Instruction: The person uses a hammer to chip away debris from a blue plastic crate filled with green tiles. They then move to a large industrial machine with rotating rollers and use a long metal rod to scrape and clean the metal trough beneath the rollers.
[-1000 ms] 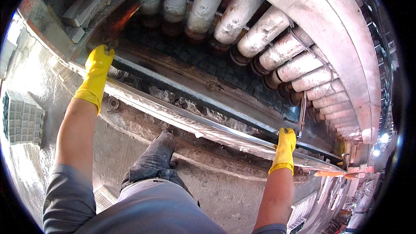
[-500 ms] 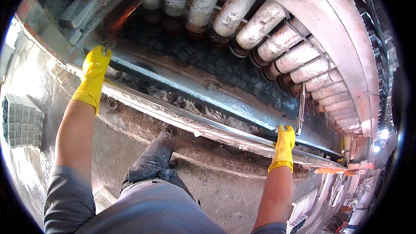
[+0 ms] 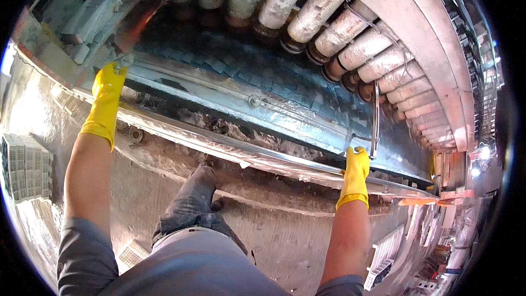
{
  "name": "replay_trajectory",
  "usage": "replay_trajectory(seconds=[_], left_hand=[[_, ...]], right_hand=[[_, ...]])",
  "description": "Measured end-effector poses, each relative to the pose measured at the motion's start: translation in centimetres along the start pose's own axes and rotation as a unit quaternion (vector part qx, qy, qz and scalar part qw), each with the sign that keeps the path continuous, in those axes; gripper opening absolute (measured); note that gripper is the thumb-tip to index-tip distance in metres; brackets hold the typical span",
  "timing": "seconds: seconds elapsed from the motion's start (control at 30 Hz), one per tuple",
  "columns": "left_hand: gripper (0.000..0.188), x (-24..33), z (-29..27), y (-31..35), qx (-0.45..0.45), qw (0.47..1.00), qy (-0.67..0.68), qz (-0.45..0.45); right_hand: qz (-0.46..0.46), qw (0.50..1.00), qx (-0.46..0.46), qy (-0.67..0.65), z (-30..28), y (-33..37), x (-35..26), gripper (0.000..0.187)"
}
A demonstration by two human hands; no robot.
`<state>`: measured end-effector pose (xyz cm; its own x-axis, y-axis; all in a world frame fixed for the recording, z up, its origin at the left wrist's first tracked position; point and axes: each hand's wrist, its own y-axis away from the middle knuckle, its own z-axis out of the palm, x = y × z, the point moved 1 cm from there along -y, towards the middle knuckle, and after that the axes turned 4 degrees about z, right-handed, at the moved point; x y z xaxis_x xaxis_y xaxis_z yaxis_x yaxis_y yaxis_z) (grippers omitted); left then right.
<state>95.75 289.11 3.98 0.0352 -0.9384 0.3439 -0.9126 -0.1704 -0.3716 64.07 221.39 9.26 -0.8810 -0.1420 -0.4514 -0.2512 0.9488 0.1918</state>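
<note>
Both my hands wear yellow rubber gloves, and both arms are stretched forward. My left hand (image 3: pixel 109 82) is closed at the left end of a long metal panel (image 3: pixel 219 93), which has a round fitting near its middle. Farther right along the same panel, my right hand (image 3: pixel 356 169) makes a fist at its near edge, beside an upright metal rod (image 3: pixel 375 123). The fingertips of both hands are partly hidden. Behind the panel lies a bed of dark bluish square pieces (image 3: pixel 208 57). A bright metal rail (image 3: pixel 230 141) runs along the near side, below my hands.
A row of thick, stained pipes (image 3: pixel 315 11) arches over the far side, under a broad pale curved beam (image 3: pixel 405 11). An orange glow (image 3: pixel 143 19) shows at the far left. Stacked white plastic crates (image 3: pixel 27 167) stand left; another crate (image 3: pixel 383 257) lies lower right.
The view has shifted slightly, so both hands and the pipes sit farther left. The panel and the pieces behind it look brighter and bluer. Both hands remain closed in the same places along it.
</note>
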Motion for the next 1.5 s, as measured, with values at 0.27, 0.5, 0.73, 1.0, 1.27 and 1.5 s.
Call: replay_trajectory(seconds=[0.27, 0.5, 0.73, 1.0, 1.27, 1.5], left_hand=[[0.048, 0.3, -0.7, 1.9, 0.011, 1.0, 0.01, 0.006], [0.049, -0.2, -1.5, 3.7, -0.005, 1.0, 0.017, -0.013], [0.049, -1.8, -1.0, 4.6, 0.017, 1.0, 0.005, -0.003], [0.048, -1.4, -1.3, 3.9, 0.002, 1.0, 0.004, -0.003], [0.05, 1.2, -0.7, 0.0, -0.013, 1.0, -0.01, 0.004], [0.051, 1.7, 0.9, -2.9, -0.016, 0.999, -0.028, 0.005]], right_hand=[[0.001, 1.0, -0.003, -0.021, 0.1, 0.2, 2.0, 0.049], [0.004, 1.0, -0.001, -0.02, 0.1, 1.1, 3.7, 0.049], [-0.002, 1.0, -0.003, -0.019, -0.5, 2.7, 4.2, 0.048], [0.003, 1.0, 0.004, -0.02, -0.6, 2.9, 3.3, 0.047], [-0.018, 1.0, 0.017, 0.011, -0.1, -1.2, 1.0, 0.047], [0.002, 1.0, 0.003, 0.003, 0.0, -2.7, -1.9, 0.049]])
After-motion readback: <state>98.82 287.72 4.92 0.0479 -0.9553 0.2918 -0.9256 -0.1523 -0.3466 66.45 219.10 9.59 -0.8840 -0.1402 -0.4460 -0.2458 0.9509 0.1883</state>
